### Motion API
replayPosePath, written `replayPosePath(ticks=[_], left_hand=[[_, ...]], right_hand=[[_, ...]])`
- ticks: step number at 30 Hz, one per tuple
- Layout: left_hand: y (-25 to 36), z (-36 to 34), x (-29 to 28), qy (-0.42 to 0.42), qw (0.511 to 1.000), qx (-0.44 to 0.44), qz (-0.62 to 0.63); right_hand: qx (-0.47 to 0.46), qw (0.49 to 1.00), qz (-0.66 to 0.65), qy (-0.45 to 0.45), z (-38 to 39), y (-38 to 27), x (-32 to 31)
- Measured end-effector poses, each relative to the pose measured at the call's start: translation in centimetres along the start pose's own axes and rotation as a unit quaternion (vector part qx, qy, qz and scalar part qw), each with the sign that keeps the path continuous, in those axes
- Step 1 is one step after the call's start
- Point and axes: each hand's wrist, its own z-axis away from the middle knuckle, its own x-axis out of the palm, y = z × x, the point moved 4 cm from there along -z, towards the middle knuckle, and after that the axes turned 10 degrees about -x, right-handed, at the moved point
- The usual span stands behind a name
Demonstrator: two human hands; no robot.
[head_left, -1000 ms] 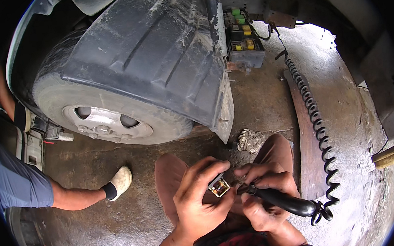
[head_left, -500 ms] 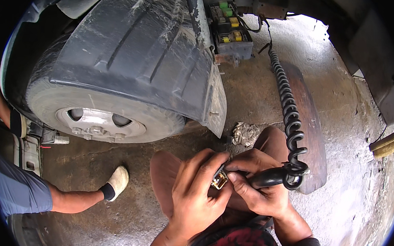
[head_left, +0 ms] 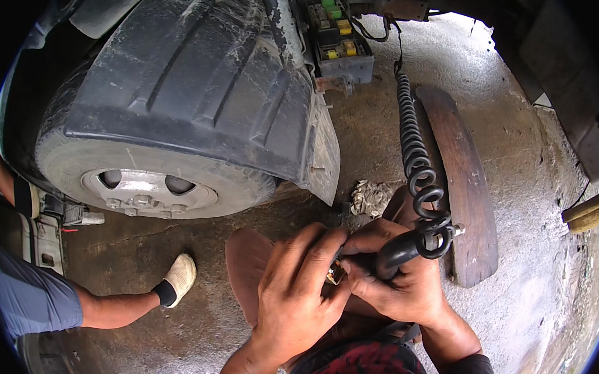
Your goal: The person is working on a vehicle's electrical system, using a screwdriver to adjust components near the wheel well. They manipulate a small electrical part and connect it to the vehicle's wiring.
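My left hand (head_left: pixel 290 302) is closed, pinching a small black box-shaped part with brassy metal inside, like an opened relay (head_left: pixel 335 273). Most of this part is hidden by the fingers. Close against it is my right hand (head_left: pixel 411 292), wrapped round the thick black handle (head_left: pixel 393 255) of a corded tool that resembles a circuit tester. The tool's tip is hidden between the hands. From its handle a coiled black cord (head_left: pixel 414 141) runs up to dark wiring beside a fuse box (head_left: pixel 350 65) with green and yellow fuses.
A dusty truck wheel (head_left: pixel 140 188) under a black mudguard (head_left: pixel 195 83) stands at far left. A curved wooden plank (head_left: pixel 471 210) lies on the floor at right, and a crumpled rag (head_left: pixel 370 198) lies beyond my hands. Another person's leg (head_left: pixel 117 307) reaches in from the left.
My right hand has turned the tool's handle more upright and brought it nearer the relay-like part, whose brassy inside now shows less. The coiled cord has swung left.
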Motion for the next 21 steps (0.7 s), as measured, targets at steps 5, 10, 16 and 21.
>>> replayPosePath(ticks=[5, 10, 16, 21], left_hand=[[0.12, -0.21, 0.06, -0.017, 1.000, -0.002, 0.004], [0.17, -0.30, 0.32, 0.000, 0.999, -0.027, 0.019], [0.17, -0.29, 0.45, -0.013, 0.999, -0.036, 0.015], [0.11, -0.35, 0.51, -0.014, 0.999, -0.036, 0.015]], right_hand=[[-0.002, 1.000, -0.012, 0.016, 0.04, 0.02, -0.03], [0.007, 0.999, -0.014, 0.038, 0.12, -0.02, 0.24], [0.006, 0.999, 0.013, 0.033, 0.58, 0.06, 0.28], [0.009, 0.999, 0.003, 0.042, 0.70, 0.27, 0.42]])
